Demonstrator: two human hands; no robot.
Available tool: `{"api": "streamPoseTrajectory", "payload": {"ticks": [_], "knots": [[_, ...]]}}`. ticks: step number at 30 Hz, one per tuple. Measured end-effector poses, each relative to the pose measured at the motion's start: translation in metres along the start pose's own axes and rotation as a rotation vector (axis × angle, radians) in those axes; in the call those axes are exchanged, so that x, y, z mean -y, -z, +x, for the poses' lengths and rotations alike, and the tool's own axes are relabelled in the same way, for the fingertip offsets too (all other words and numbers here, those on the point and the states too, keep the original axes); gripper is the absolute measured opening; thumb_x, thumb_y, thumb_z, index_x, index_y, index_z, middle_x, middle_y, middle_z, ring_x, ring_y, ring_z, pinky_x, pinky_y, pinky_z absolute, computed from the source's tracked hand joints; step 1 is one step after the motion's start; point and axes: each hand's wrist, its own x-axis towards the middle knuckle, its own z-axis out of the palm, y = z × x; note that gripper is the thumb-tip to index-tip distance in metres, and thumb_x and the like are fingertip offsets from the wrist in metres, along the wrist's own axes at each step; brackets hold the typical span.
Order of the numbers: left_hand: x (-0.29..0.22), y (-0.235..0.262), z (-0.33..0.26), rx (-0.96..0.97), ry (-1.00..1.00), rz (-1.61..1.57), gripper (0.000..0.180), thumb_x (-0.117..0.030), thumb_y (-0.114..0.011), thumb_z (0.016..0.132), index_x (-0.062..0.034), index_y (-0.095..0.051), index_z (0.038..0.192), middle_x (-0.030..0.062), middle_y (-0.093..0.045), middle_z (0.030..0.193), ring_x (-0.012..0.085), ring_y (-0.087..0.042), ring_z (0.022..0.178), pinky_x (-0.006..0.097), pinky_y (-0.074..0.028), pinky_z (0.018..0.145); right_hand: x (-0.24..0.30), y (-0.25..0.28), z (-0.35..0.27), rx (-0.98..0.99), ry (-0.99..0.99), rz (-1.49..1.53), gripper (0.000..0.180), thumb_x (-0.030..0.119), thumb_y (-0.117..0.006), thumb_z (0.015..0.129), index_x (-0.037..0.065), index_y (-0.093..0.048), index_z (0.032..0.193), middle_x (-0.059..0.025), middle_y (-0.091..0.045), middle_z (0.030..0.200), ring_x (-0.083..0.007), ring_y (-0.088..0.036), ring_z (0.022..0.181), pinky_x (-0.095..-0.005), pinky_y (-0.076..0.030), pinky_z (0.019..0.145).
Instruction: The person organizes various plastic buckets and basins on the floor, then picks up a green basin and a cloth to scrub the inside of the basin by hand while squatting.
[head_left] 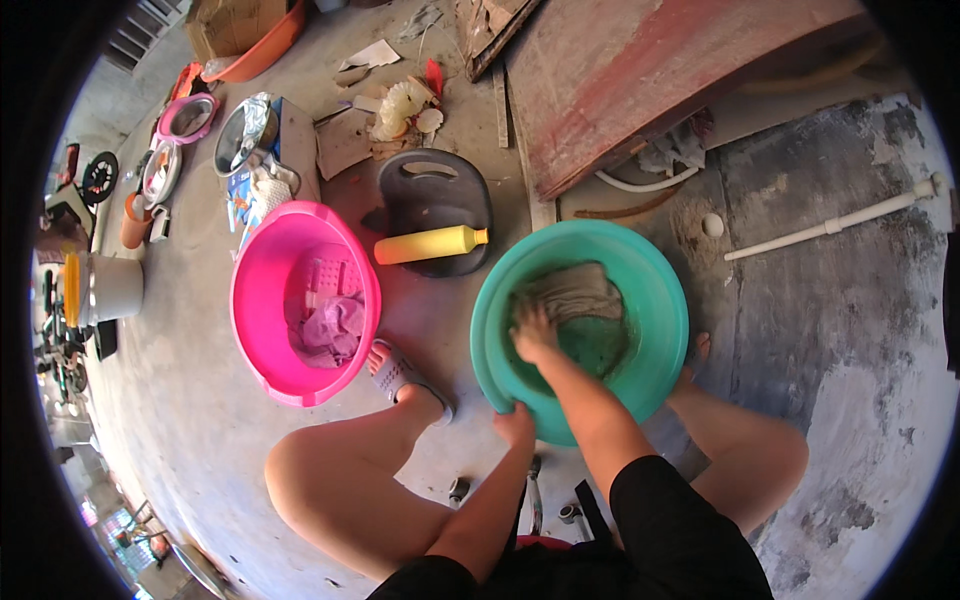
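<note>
A green plastic basin (655, 385) stands on the floor between my feet, with a little murky water in its bottom. My left hand (515, 424) is closed on the basin's near left rim. Inside the basin, my right hand (534, 330) grips the left end of a wet grey-brown cloth (578, 294), its fingertips partly lost against the fabric. The rest of the cloth spreads right along the far inner wall. To the left sits a pink basin (250, 300) holding a mauve cloth (338, 328) and a pink washboard-like piece with holes (326, 274).
Beyond the basins, a yellow bottle (430, 245) lies across a dark plastic seat or scoop (438, 190). A white pipe (830, 226) lies at right, near a large reddish board (680, 80). A white bucket (115, 287) stands far left; scraps litter the far floor.
</note>
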Motion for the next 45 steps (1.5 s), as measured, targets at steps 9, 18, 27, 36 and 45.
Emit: {"api": "streamPoseTrajectory", "payload": {"ticks": [9,18,27,36,45], "knots": [[-0.042,0.017,0.019,-0.079,-0.075,0.037,0.048,-0.019,-0.062,0.071,0.0057,-0.046,0.11,0.0215,-0.054,0.102,0.0304,-0.053,0.095,0.038,-0.041,0.082,-0.048,-0.023,-0.091,0.409,0.411,-0.054,0.045,0.027,-0.042,0.086,0.015,-0.036,0.129,-0.0068,-0.037,0.132,-0.0233,-0.03,0.124,-0.0467,-0.022,0.102],[-0.022,0.039,0.039,-0.004,-0.134,0.242,0.032,-0.016,-0.062,0.065,0.0007,-0.049,0.09,0.0192,-0.058,0.082,0.0363,-0.056,0.076,0.043,-0.044,0.068,-0.079,-0.047,-0.12,0.152,-0.384,0.284,0.036,0.029,-0.049,0.083,0.011,-0.045,0.113,-0.0234,-0.047,0.116,-0.0379,-0.052,0.097,-0.0441,-0.044,0.08],[-0.025,0.043,-0.019,0.041,0.039,0.308,0.044,-0.018,-0.062,0.063,0.0078,-0.045,0.094,0.0262,-0.055,0.09,0.0423,-0.053,0.087,0.047,-0.043,0.076,0.032,-0.088,-0.077,-0.123,-0.057,0.6,0.042,0.032,-0.053,0.078,0.005,-0.054,0.11,-0.0223,-0.048,0.116,-0.0365,-0.045,0.106,-0.0424,-0.036,0.093],[-0.046,0.039,0.059,0.03,-0.127,0.402,0.035,-0.012,-0.064,0.064,-0.0045,-0.052,0.096,0.016,-0.058,0.09,0.0352,-0.056,0.085,0.044,-0.045,0.071,-0.035,-0.003,-0.032,-0.075,0.091,-0.314,0.039,0.032,-0.043,0.086,0.017,-0.046,0.121,-0.0045,-0.035,0.134,-0.0226,-0.025,0.127,-0.0555,-0.016,0.101],[-0.052,0.033,0.055,-0.033,-0.066,0.391,0.034,-0.013,-0.062,0.067,-0.0082,-0.052,0.099,0.0148,-0.062,0.086,0.0339,-0.059,0.081,0.043,-0.046,0.069,-0.028,-0.018,-0.01,-0.272,-0.059,0.033,0.058,0.03,-0.051,0.081,-0.001,-0.034,0.127,-0.0191,-0.03,0.134,-0.0328,-0.025,0.126,-0.0444,-0.025,0.101]]}}
